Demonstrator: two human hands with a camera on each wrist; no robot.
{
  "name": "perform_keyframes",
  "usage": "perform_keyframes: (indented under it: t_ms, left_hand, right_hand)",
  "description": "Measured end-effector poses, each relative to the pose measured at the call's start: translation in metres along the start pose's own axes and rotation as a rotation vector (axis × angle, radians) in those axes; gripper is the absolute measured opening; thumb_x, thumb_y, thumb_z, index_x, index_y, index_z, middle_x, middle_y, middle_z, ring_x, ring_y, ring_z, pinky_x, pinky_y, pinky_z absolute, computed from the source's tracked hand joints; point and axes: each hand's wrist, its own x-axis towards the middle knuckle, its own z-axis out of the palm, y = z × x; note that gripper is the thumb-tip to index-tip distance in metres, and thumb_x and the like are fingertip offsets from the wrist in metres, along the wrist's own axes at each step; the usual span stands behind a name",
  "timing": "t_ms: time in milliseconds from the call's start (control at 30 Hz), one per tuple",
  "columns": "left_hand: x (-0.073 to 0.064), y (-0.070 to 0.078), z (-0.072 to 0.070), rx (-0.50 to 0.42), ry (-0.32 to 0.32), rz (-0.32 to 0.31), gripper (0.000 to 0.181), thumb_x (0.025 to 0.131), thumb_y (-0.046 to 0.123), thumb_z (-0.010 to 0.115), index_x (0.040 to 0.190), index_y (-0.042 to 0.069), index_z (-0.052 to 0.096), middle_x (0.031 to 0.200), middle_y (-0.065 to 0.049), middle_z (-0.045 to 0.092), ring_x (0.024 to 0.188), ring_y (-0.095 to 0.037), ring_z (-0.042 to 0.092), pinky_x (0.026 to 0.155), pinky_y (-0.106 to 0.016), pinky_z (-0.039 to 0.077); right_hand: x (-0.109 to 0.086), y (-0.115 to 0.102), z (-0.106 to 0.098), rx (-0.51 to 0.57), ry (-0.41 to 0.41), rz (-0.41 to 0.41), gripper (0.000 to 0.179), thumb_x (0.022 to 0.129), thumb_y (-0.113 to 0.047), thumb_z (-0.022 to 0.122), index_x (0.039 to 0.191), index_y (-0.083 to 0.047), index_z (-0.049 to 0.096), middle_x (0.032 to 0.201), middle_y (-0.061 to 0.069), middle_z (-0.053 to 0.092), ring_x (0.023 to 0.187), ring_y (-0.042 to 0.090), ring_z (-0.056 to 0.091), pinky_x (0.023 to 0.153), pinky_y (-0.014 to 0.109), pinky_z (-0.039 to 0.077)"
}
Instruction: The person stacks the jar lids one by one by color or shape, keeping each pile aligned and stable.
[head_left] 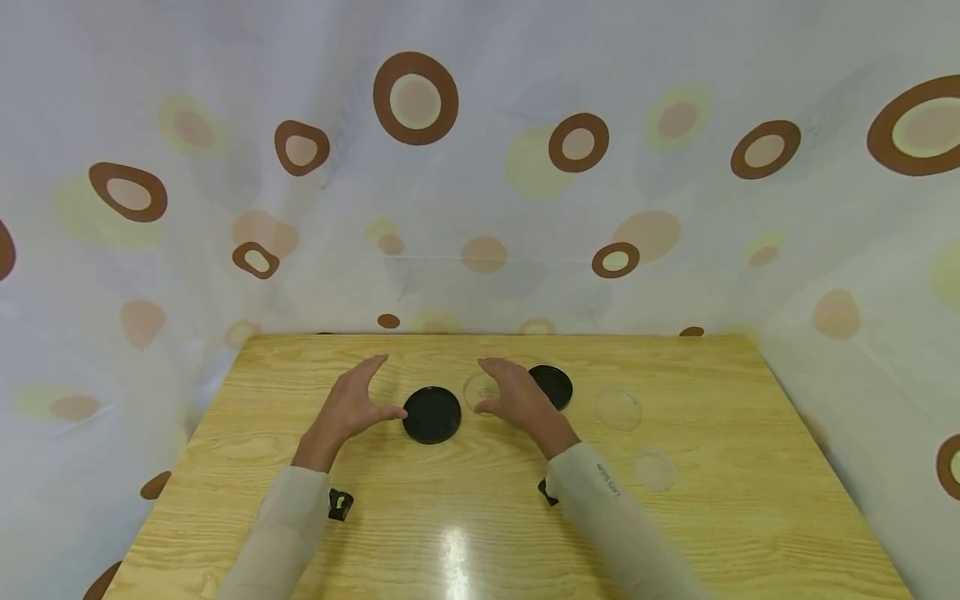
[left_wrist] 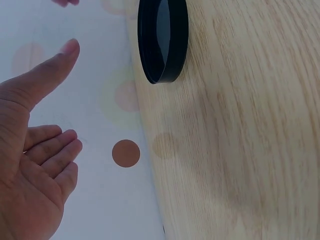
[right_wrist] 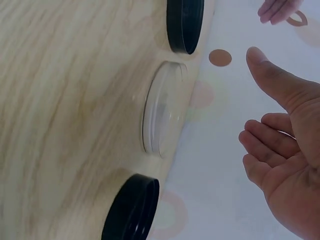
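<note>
Head view: left hand (head_left: 352,404) and right hand (head_left: 522,402) apart, thumbs spread, nothing held; we find the black dish (head_left: 432,415) between them on the table (head_left: 405,517). Left wrist: left hand stands apart from that dish. Right wrist: clear dish (right_wrist: 162,110) between it and a second black dish (right_wrist: 124,209); we judge the transparent rim, easily overlooked, could get knocked

Wood-grain table (head_left: 750,500), spotted white sheeting (head_left: 465,183), glare (head_left: 455,554).
</note>
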Motion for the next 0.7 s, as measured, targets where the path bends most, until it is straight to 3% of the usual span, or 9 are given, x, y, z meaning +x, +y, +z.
perform_keyframes:
  t_ms: [233, 433, 700]
  left_hand:
    - [0.001, -0.004, 0.004, -0.015, -0.026, -0.014, 0.095, 0.071, 0.032, 0.083, 0.147, 0.004, 0.033, 0.15, -0.02, 0.035, 0.136, -0.042, 0.034, 0.106, -0.057, 0.036]
    - [0.003, -0.007, 0.012, -0.004, -0.064, -0.018, 0.094, 0.071, 0.031, 0.083, 0.147, 0.006, 0.033, 0.151, -0.019, 0.035, 0.136, -0.041, 0.035, 0.106, -0.056, 0.036]
    - [0.004, -0.008, 0.018, -0.011, -0.079, -0.011, 0.091, 0.071, 0.028, 0.084, 0.145, 0.005, 0.037, 0.148, -0.018, 0.039, 0.135, -0.04, 0.038, 0.105, -0.055, 0.038]
  right_hand:
    - [0.007, -0.004, 0.016, -0.014, 0.002, -0.026, 0.074, 0.081, -0.026, 0.076, 0.143, -0.005, 0.041, 0.146, 0.015, 0.043, 0.136, 0.034, 0.038, 0.109, 0.048, 0.036]
    - [0.011, -0.007, 0.023, 0.026, -0.042, 0.004, 0.073, 0.08, -0.024, 0.077, 0.141, -0.004, 0.044, 0.145, 0.015, 0.044, 0.137, 0.035, 0.036, 0.113, 0.049, 0.031]
    - [0.015, 0.002, 0.034, -0.065, -0.024, -0.068, 0.067, 0.077, -0.024, 0.08, 0.133, -0.001, 0.053, 0.137, 0.015, 0.053, 0.131, 0.033, 0.045, 0.113, 0.047, 0.031]
